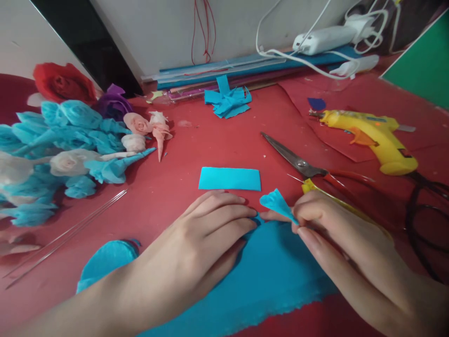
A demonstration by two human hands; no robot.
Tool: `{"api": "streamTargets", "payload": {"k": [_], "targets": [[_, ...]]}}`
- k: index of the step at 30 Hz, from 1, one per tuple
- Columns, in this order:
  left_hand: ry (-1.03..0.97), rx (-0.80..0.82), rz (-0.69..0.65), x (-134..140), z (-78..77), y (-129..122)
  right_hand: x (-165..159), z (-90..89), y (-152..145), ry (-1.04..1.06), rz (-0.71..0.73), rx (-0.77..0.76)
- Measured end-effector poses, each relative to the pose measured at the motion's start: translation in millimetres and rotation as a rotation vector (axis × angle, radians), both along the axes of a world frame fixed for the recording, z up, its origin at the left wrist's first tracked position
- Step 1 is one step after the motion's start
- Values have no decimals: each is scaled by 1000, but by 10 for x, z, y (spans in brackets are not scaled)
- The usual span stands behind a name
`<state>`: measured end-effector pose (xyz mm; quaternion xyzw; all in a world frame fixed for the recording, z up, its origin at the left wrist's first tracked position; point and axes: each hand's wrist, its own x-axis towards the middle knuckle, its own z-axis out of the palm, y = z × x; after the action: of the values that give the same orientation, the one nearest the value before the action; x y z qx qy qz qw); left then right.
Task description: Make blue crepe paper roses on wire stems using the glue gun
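My left hand (201,245) lies flat on a large sheet of blue crepe paper (280,267), fingers stretched out and close together. Between thumb and fingers, my right hand (351,252) pinches the narrow twisted end of a small blue crepe paper bud (276,202). The bud's wider, rolled top points up and to the left, over the sheet's upper edge. Just beyond my left fingertips is a blue paper rectangle (229,179). Scissors (301,164) with red handles rest slightly open past my right hand. A rolled blue crepe strip (107,260) sits left of my left forearm.
Crepe paper flowers (73,117) are heaped at the left, with thin metal wires (84,220) in front. Blue paper scraps (228,99) lie at the back. A yellow glue gun (375,133) is at the right, with a white power strip (324,40) behind.
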<state>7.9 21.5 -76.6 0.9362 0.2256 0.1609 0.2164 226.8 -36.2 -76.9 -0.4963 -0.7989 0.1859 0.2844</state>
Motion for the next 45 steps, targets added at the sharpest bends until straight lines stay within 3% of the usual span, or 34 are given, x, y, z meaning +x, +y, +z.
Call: {"api": "streamTargets", "payload": {"k": [9,16,23,30,37,45], "targets": [[-2,-8,-4,-14,-14,-8,-19,-24,11,76,-42,-40],[-8,-5,-7,-30,-18,0,6,6,5,43,31,4],[1,21,-5,-7,16,-12,-5,-4,28,106,65,-78],[-14,-12,-29,16,43,-3,-30,-2,-5,77,0,-50],[-74,72,-54,-6,20,-10,-24,-20,2,36,11,-5],[-37,73,-47,-26,-1,-29,-30,-21,-8,24,-81,-43]]}}
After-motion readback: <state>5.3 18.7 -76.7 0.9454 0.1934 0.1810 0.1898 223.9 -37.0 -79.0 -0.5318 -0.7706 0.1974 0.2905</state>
